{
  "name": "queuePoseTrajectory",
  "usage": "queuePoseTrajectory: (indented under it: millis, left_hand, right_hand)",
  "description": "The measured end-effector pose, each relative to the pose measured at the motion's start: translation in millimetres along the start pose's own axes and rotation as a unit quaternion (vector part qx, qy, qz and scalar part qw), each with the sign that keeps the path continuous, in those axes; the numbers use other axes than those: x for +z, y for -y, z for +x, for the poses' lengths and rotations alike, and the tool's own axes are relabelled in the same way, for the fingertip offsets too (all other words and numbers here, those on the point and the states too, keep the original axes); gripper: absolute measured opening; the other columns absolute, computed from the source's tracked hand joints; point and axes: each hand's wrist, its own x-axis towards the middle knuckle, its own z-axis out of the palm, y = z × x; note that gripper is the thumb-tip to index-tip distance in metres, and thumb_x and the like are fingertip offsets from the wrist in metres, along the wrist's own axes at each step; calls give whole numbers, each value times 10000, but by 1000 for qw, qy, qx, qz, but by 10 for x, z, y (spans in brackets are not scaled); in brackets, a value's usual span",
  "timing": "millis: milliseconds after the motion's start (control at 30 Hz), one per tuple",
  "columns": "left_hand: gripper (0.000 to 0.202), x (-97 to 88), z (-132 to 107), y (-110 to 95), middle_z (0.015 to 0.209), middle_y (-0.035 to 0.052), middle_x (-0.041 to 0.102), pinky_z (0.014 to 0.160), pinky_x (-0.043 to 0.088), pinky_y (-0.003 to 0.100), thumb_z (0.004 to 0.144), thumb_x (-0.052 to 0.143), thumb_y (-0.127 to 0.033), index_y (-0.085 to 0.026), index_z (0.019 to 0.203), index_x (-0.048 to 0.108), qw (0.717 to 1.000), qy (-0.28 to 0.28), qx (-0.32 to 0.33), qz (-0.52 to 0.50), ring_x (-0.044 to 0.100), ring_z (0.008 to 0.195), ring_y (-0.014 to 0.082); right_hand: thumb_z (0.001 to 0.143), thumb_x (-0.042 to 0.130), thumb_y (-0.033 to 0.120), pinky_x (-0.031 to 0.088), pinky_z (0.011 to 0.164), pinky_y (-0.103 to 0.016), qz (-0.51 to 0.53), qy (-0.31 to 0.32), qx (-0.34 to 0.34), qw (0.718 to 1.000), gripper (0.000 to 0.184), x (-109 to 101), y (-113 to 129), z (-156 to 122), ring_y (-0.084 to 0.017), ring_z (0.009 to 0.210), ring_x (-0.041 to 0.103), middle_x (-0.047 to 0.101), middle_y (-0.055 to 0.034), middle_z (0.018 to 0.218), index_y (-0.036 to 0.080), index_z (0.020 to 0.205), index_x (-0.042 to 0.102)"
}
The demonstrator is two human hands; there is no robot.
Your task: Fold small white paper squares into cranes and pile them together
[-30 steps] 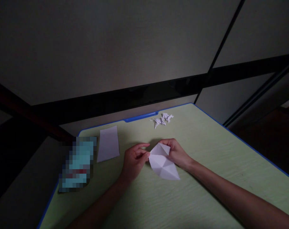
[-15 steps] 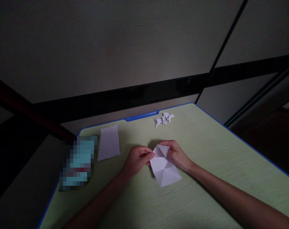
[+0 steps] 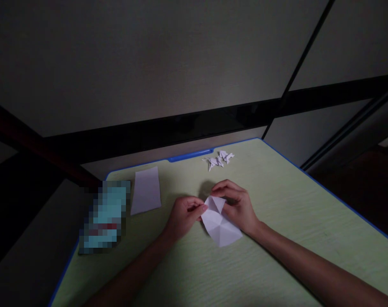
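A creased white sheet of paper (image 3: 222, 230) is held between my hands over the middle of the table, its top part folded into a raised triangular flap. My left hand (image 3: 185, 215) pinches the paper's left edge between thumb and fingers. On the other side, my right hand (image 3: 240, 207) has its thumb against the flap and its fingers curved over the top edge. The right fingertips are partly hidden behind the paper.
Small folded white paper figures (image 3: 217, 160) lie near the table's far edge. A stack of white paper (image 3: 146, 190) rests at the left, beside a blurred turquoise packet (image 3: 107, 215). The pale green table (image 3: 296, 238) has a blue rim, with a dark-banded cabinet (image 3: 168, 76) behind it.
My right hand has lifted and opened its fingers over the paper's top edge. The flap and the paper's lower part have bent slightly. My left hand keeps its pinch.
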Motion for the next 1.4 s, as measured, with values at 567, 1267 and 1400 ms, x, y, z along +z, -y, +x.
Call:
queuePoseTrajectory:
  millis: [567,1267,1400]
  left_hand:
    - [107,38,-38,88,490,0,541,444,383,182,626,549,-202,-118,558,550,993,-31,75,89,502,461,99]
    - [143,60,-138,-19,429,-32,510,420,352,153,648,514,-98,-142,513,530,861,-132,343,352,436,392,59]
    - [153,54,-134,-11,434,-27,513,422,351,159,654,500,-105,-147,510,530,865,-125,334,353,437,403,65]
  right_hand:
    - [543,419,-14,400,658,-273,-17,39,6,999,252,22,13,-21,-166,775,512,539,-53,808,170,671,535]
    - [766,419,177,404,596,-251,-100,108,-7,989,159,-40,128,-7,-140,645,524,582,-53,691,144,755,574]
    - [750,430,163,409,598,-248,-84,132,2,988,148,-61,112,9,-139,650,530,589,-49,703,148,759,577]
